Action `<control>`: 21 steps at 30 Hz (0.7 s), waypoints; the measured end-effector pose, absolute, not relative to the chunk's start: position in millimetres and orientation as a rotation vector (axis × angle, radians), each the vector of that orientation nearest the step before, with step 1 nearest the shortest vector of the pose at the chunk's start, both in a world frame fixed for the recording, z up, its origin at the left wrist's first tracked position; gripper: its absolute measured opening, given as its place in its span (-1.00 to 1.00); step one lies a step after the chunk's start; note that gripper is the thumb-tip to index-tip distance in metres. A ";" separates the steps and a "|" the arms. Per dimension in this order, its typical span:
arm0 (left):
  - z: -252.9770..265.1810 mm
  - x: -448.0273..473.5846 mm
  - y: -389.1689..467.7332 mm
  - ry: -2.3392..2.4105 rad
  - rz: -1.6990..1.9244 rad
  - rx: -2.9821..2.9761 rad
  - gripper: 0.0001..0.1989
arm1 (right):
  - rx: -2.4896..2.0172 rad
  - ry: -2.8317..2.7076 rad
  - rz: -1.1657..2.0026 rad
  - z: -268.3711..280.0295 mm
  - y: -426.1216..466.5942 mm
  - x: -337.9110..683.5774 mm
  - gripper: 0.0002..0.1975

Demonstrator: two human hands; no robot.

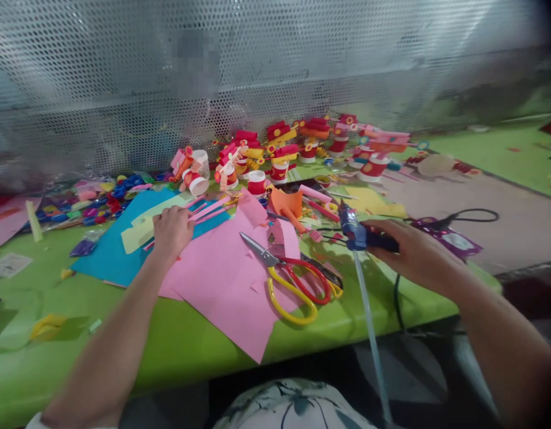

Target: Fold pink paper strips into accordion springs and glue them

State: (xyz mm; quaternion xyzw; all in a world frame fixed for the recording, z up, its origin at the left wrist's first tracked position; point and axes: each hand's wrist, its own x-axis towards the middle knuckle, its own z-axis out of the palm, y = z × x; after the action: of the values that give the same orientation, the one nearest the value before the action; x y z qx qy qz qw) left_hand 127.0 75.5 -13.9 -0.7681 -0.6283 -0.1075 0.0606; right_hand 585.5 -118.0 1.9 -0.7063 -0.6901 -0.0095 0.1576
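Observation:
In my right hand (391,244) is a dark blue hot glue gun (356,231), its fingers wrapped round the handle. A long pale glue stick (370,316) sticks out of the gun toward me. My left hand (171,233) is closed over thin pink paper strips (212,208) that lie on blue and pale green sheets; its fingertips are partly hidden. Large scissors (275,265) with one red and one yellow handle lie between my hands on pink paper (217,268).
Small red-and-white cup models (279,170) with coloured paper rolls stand in rows at the back, before a perforated metal screen (123,89). Colourful small parts (100,202) heap at the left. A black cord (398,304) hangs over the edge of the green table (190,345).

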 end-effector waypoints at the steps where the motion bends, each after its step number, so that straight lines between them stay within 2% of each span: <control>1: -12.7 127.1 74.7 -1.909 -0.334 -2.324 -0.71 | -2.075 -1.958 -0.062 0.3 -122.1 595.1 -0.54; 6: -8.0 127.1 72.9 -1.985 -0.386 -2.318 -0.71 | -2.222 -1.881 -0.141 -13.9 -134.7 635.7 -0.55; 17: -6.3 126.6 72.5 -2.116 -0.534 -2.420 -0.73 | -2.207 -1.936 -0.036 -29.5 -121.3 662.4 -0.54; 21: -10.0 125.6 74.9 -2.124 -0.674 -2.497 -0.76 | -2.148 -1.971 -0.139 -28.6 -119.2 671.8 -0.64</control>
State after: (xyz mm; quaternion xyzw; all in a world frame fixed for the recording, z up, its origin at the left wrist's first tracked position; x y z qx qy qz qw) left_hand 125.6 74.9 -10.0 -0.7421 -0.6314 -0.2003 -0.1025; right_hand 671.8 -119.2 -28.6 -0.7315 -0.6710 -0.0472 0.1113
